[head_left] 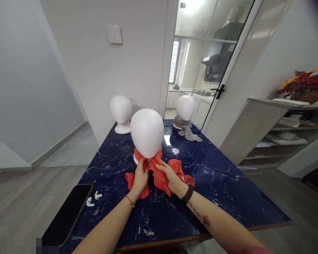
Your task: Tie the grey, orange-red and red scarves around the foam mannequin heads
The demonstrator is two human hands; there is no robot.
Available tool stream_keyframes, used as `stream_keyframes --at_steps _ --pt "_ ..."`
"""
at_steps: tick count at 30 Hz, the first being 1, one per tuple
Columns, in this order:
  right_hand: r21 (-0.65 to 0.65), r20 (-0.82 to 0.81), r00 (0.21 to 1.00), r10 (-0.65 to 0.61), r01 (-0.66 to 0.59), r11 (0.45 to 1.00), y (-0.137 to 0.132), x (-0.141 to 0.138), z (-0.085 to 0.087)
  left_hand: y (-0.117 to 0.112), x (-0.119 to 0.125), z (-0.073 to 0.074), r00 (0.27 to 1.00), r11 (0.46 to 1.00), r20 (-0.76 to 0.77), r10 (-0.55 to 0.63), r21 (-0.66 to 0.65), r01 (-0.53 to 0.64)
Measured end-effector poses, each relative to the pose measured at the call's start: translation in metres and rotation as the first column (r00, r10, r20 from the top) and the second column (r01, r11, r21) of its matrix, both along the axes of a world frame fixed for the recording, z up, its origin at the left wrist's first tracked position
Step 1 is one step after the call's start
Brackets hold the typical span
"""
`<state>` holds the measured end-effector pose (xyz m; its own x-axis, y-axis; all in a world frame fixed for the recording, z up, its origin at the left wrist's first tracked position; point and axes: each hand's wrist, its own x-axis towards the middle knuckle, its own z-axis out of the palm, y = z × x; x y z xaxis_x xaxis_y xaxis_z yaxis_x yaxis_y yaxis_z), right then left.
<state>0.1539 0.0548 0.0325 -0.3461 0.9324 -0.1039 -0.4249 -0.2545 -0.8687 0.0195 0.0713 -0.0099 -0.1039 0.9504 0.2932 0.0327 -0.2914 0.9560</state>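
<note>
A red scarf (155, 173) goes round the neck of a white foam mannequin head (147, 132), which stands upright in the middle of the table. Its loose ends lie on the tabletop to both sides. Close under the chin, my left hand (141, 176) is closed on the scarf's left part. My right hand (171, 176) grips the cloth just to the right, fingers partly hidden in the folds. The mannequin's base is mostly covered by the scarf.
A bare foam head (121, 111) stands at the back left; another head (186, 107) wears a grey scarf (187, 127) at the back right. A phone (69, 211) and white earbuds (94, 198) lie along the left edge of the dark blue table (212, 208). Shelves (270, 130) stand right.
</note>
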Motion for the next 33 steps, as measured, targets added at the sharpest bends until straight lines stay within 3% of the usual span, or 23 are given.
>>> stream_keyframes --at_steps 9,11,14,17,21,25,27,30,33 --pt "-0.014 0.043 0.998 0.035 -0.034 0.999 0.01 -0.003 -0.016 -0.003 0.0 -0.008 0.989 0.994 -0.142 -0.037 0.092 0.051" --pt "0.082 0.18 0.982 -0.054 0.04 0.996 0.014 -0.001 -0.023 -0.003 0.0 -0.01 0.981 0.995 -0.193 -0.028 0.087 0.045" --pt "0.32 0.423 0.871 -0.252 0.116 0.94 0.02 0.0 -0.032 -0.004 0.001 -0.008 0.969 0.994 -0.241 -0.055 0.081 0.077" --pt "0.388 0.48 0.846 -0.231 0.032 0.921 0.023 -0.003 -0.035 -0.005 0.002 -0.003 0.968 0.987 -0.232 -0.094 0.103 0.121" --pt "0.336 0.414 0.908 -0.056 -0.095 0.937 0.018 -0.006 -0.029 -0.005 0.003 -0.001 0.972 0.985 -0.215 -0.092 0.124 0.121" --pt "0.319 0.502 0.864 0.021 -0.208 0.925 0.01 0.001 -0.016 -0.003 0.004 -0.002 0.974 0.99 -0.217 -0.061 0.109 0.086" --pt "0.356 0.586 0.81 -0.001 -0.256 0.899 0.006 0.007 -0.009 -0.002 0.005 -0.002 0.98 0.995 -0.198 -0.022 0.089 0.04" --pt "0.438 0.701 0.702 -0.131 -0.278 0.855 0.002 0.019 0.002 -0.004 0.006 0.001 0.981 0.997 -0.194 -0.01 0.07 0.024" --pt "0.441 0.747 0.64 -0.18 -0.274 0.855 -0.007 0.037 0.015 -0.008 0.005 0.004 0.979 0.995 -0.2 -0.039 0.084 0.057"
